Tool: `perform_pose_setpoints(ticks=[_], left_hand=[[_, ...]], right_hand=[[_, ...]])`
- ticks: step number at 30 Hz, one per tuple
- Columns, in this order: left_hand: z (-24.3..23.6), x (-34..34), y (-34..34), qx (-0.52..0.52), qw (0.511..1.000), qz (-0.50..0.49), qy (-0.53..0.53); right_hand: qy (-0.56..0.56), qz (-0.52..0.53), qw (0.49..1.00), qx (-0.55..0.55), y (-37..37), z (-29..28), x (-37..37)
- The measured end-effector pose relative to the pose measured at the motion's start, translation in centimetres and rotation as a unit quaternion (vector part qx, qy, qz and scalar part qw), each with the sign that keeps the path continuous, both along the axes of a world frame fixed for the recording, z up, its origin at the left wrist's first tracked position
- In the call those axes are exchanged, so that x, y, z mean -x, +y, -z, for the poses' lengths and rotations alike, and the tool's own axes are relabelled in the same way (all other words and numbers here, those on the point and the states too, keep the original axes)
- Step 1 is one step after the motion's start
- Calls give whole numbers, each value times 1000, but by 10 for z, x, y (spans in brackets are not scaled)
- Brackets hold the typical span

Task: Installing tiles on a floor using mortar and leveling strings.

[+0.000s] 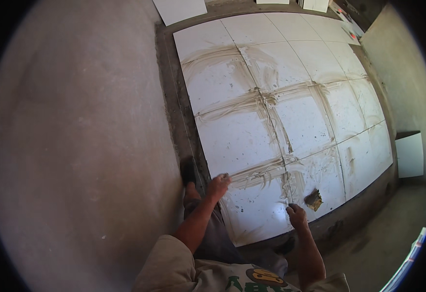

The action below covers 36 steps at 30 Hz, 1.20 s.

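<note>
My left hand (219, 185) is closed above the lower-left white tiles (244, 214) near a mortar-smeared joint; a small object shows at its fingertips, too small to name. My right hand (296, 215) is closed over the lower tiles near a vertical joint, with something small and indistinct at its fingers. A brown crumpled lump (313, 199), possibly a dirty sponge or rag, lies on a tile just right of my right hand. Greyish-brown streaks run along many joints. My dark-shoed foot (188, 170) is on the strip at the tiles' left edge.
A plain wall or bare surface (76, 136) fills the left. A thin string (179, 102) runs along the dark gap beside the tiles. Loose tiles stand at the top (179, 9) and right (407, 155). A long pale object (407, 260) is at the lower right.
</note>
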State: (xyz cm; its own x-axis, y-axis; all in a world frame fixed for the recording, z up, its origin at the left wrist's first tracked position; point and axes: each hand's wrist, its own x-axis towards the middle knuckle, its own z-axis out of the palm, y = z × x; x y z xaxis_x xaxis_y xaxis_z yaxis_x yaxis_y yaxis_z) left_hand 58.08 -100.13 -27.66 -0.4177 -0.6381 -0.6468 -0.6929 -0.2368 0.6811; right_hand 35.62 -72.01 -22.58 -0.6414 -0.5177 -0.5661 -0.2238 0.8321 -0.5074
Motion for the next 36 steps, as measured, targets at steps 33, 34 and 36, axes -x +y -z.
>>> perform_pose_setpoints(ticks=[33, 34, 36], left_hand=[[-90, 98, -22, 20, 990, 15, 141], [-99, 126, -10, 38, 985, 54, 162], [-114, 186, 35, 58, 968, 141, 200]], right_hand=[[-29, 107, 993, 27, 33, -112, -23], [-25, 148, 987, 63, 55, -116, -16], [2, 169, 979, 117, 125, -111, 10]])
